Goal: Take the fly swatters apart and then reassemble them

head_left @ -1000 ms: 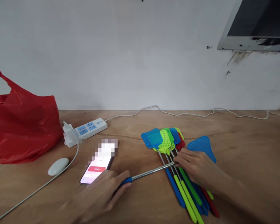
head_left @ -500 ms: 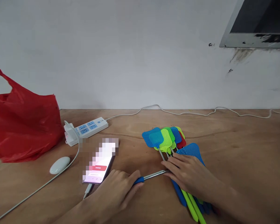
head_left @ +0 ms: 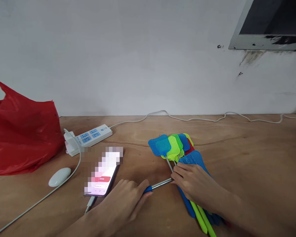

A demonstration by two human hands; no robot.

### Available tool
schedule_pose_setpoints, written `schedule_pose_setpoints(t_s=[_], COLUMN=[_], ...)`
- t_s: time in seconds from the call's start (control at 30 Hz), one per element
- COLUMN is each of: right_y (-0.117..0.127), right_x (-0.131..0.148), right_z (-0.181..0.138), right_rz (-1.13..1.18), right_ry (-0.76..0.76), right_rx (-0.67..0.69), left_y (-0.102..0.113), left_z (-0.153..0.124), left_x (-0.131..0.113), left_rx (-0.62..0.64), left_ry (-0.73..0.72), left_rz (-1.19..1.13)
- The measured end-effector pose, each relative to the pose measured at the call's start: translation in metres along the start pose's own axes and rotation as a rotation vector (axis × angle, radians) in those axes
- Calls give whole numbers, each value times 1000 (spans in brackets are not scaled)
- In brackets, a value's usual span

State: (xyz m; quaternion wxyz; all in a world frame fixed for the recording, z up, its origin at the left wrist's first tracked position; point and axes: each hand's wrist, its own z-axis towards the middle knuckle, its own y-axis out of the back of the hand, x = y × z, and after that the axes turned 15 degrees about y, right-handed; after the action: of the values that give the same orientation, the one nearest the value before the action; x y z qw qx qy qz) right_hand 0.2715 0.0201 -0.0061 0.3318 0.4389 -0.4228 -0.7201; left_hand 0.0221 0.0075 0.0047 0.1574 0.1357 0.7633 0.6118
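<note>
A fan of several fly swatters (head_left: 174, 146) in blue, green, yellow and red lies on the wooden table (head_left: 249, 154). My left hand (head_left: 124, 204) is closed round the blue handle of one more blue swatter, whose metal rod (head_left: 161, 183) runs rightward. My right hand (head_left: 192, 182) pinches the far end of that rod, just below its blue mesh head (head_left: 192, 158), and lies over the other swatters' handles (head_left: 199, 217).
A phone (head_left: 102, 176) with a lit screen lies left of my left hand, its cable trailing off. Behind it sit a white power strip (head_left: 88, 138), a white oval object (head_left: 59, 176) and a red plastic bag (head_left: 22, 131). A white cord runs along the wall.
The rod between my hands has become shorter: my hands came closer together, and the blue mesh head moved left toward the pile.
</note>
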Motion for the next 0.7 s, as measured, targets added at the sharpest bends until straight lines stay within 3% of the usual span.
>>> schedule_pose_setpoints(t_s=[0.17, 0.33, 0.53, 0.7], right_y=[1, 4, 10, 13], right_x=[0, -2, -3, -25], right_z=[2, 4, 2, -16], right_rz=[-18, -81, -43, -62], right_ry=[-69, 61, 62, 108], right_rx=[-84, -139, -199, -229], left_y=[0, -1, -5, 4], left_z=[0, -3, -8, -18], left_x=[-1, 2, -5, 0], left_rx=[-27, -24, -54, 20], left_ry=[-9, -13, 18, 102], left_rz=[-68, -149, -154, -448])
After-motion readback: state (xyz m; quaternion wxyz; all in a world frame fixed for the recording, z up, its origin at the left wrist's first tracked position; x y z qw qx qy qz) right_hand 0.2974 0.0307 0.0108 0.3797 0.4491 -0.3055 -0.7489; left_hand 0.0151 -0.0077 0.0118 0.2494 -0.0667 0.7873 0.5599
